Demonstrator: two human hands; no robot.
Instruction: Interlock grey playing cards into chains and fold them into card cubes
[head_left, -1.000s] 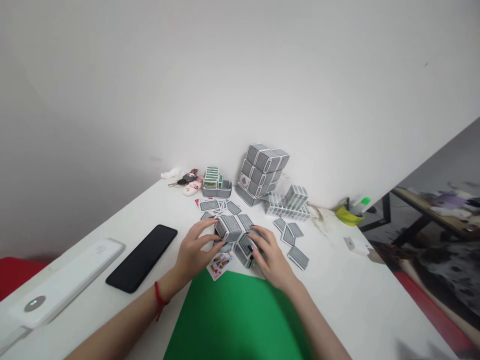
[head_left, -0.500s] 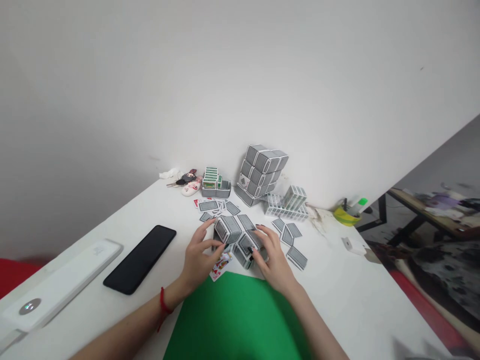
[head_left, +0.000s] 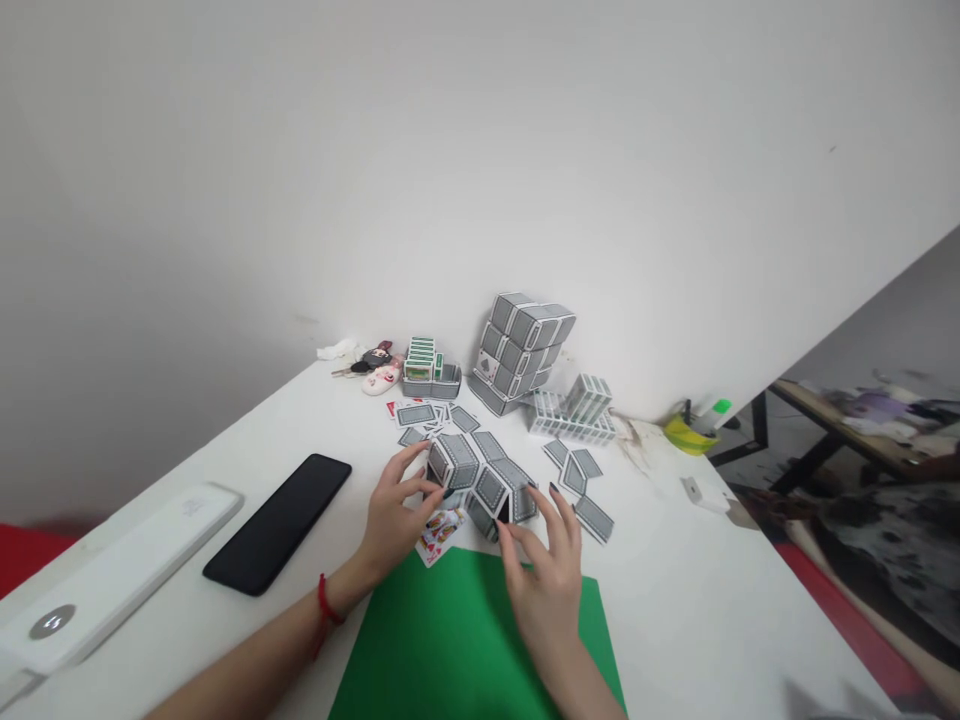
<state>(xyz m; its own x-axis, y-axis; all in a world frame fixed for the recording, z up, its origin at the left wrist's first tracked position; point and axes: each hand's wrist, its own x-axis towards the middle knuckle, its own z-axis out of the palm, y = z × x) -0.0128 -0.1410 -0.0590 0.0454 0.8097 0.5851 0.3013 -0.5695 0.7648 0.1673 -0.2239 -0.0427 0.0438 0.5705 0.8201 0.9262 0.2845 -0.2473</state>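
One structure of folded playing cards [head_left: 491, 487] lies on the white surface [head_left: 675, 580], its left end gripped by the left hand [head_left: 397, 510], while the right hand [head_left: 546, 570], shifted nearer with fingers parted and its grip unclear, now leaves the right section's top accessible.

The block [head_left: 489, 488], grey-backed, white-edged cards folded into joined boxes, lies at six o'clock in the view, a dark opening toward its five o'clock.
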